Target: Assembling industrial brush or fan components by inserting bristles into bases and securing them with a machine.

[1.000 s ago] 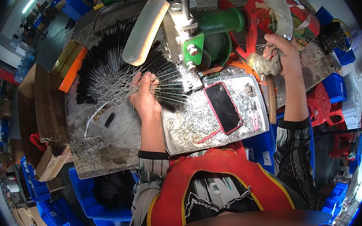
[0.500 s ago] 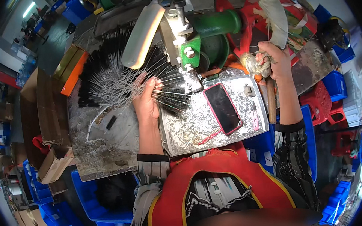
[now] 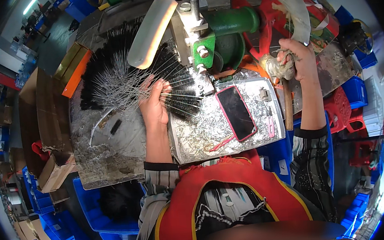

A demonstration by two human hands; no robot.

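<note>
Black-bristled wire brushes [image 3: 120,83] lie fanned at the bench's far left, stems toward the green bench machine [image 3: 221,35], within reach. The left hand [image 3: 154,106] pinches several stems. Farther right, the right hand [image 3: 298,58] grips the rag-wrapped crank handle [image 3: 276,67], fingers closed.

The single view comes from a fisheye camera worn on the person's head, looking steeply down over the red apron [image 3: 217,200] onto the workbench [image 3: 112,150]; it sits close, both forearms entering from the lower edge; beyond the left hand [image 3: 154,107] fingers lie wire brushes [image 3: 120,80]; beyond the right hand [image 3: 298,58] fingers the rim bends the red wheel [image 3: 274,16].
</note>
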